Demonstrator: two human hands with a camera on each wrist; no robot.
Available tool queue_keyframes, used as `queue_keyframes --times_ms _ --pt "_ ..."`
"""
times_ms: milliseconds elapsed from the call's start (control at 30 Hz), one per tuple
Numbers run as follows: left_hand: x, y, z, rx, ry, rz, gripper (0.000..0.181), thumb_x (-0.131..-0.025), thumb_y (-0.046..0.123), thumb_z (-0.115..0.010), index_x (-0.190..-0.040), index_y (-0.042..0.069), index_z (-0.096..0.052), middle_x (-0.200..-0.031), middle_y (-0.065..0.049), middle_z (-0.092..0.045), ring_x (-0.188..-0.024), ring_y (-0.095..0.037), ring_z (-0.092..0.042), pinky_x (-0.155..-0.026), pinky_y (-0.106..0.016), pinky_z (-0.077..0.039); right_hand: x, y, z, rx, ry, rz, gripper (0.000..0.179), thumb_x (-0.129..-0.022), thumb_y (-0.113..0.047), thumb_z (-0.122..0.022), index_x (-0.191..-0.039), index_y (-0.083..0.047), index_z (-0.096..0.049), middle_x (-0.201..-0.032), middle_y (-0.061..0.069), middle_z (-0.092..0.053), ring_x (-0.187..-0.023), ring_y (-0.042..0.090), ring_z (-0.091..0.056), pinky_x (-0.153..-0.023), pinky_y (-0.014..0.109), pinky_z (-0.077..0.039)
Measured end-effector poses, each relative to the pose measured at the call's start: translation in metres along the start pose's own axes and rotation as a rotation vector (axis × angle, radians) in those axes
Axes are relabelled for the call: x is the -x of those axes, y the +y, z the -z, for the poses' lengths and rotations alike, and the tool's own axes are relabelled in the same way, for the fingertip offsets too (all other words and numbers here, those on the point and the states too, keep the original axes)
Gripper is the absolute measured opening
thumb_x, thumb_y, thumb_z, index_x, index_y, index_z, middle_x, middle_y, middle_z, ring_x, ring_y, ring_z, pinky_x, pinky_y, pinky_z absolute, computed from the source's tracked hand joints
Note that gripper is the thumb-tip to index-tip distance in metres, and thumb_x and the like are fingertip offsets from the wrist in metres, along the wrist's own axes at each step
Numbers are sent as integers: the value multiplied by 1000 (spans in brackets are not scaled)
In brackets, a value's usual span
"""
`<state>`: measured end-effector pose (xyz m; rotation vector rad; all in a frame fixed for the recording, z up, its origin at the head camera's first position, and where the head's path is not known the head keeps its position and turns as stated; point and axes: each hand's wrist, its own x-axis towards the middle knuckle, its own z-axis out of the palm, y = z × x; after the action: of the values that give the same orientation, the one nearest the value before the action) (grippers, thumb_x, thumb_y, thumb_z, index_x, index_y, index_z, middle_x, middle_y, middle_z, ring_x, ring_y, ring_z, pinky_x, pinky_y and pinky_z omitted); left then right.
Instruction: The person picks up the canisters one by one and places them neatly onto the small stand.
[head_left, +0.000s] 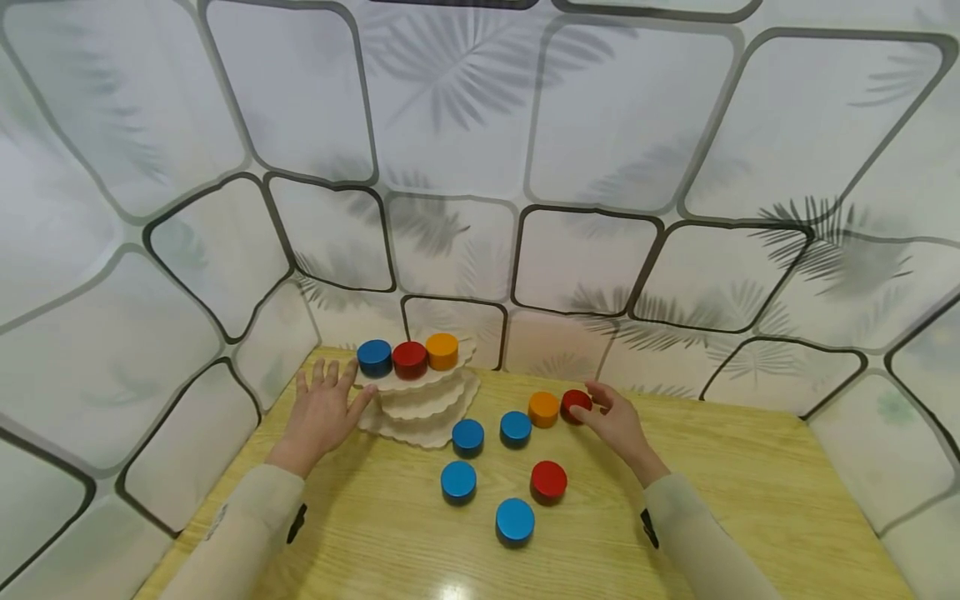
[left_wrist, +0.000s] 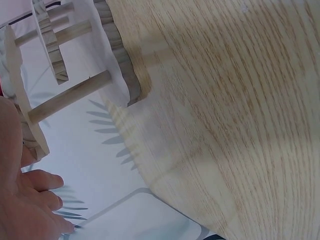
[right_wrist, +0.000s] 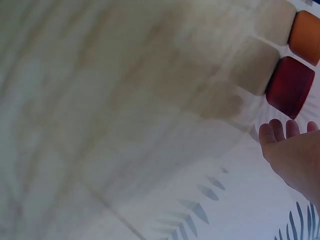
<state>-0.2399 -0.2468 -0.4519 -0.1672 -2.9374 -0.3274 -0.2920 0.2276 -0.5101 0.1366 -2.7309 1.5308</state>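
Note:
A pale tiered stand [head_left: 431, 429] with scalloped edges has a blue [head_left: 375, 358], a red [head_left: 410, 360] and an orange [head_left: 442, 352] short cylinder on its top tier. My left hand [head_left: 321, 414] lies at the stand's left edge, fingers spread, fingertips beside the blue cylinder. The left wrist view shows that hand [left_wrist: 30, 200] by the top tier [left_wrist: 25, 100]. My right hand [head_left: 618, 425] is at another red cylinder [head_left: 576, 406] on the table, thumb in front and fingers behind. In the right wrist view, loosely bent fingers [right_wrist: 277, 131] show a small gap from this red cylinder [right_wrist: 290, 87].
An orange cylinder [head_left: 543, 409] stands left of the red one. Several blue cylinders [head_left: 515, 522] and a red one [head_left: 549, 482] are spread over the wooden table [head_left: 390, 533]. Patterned white panels [head_left: 457, 242] enclose the table's back and sides.

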Motion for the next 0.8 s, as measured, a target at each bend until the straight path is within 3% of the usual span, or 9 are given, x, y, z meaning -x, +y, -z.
queue_keyframes --times_ms 400,633,800 --pt "0 -1 -1 -5 15 -5 71 -113 49 -41 -161 -2 -39 -160 -40 -36 -153 -62 -24 -120 -81 -16 0 2 -8 27 -2 -44 75 -99 -21 -76 -159 3 -40 -163 28 -43 -144 46 -48 -120 57 -41" --pt "0 -1 -4 12 30 -14 71 -113 48 -43 -161 -3 -39 -162 -37 -36 -153 -62 -22 -120 -81 -15 -1 7 -10 43 14 -19 72 -97 -17 -77 -157 6 -43 -151 32 -55 -134 46 -56 -115 57 -46" --pt "1 -2 -6 22 28 -23 73 -113 50 -41 -162 -4 -35 -165 -33 -35 -155 -62 -18 -121 -80 -12 -1 9 -9 32 5 -26 73 -97 -15 -77 -158 5 -42 -151 30 -56 -135 44 -56 -116 56 -45"
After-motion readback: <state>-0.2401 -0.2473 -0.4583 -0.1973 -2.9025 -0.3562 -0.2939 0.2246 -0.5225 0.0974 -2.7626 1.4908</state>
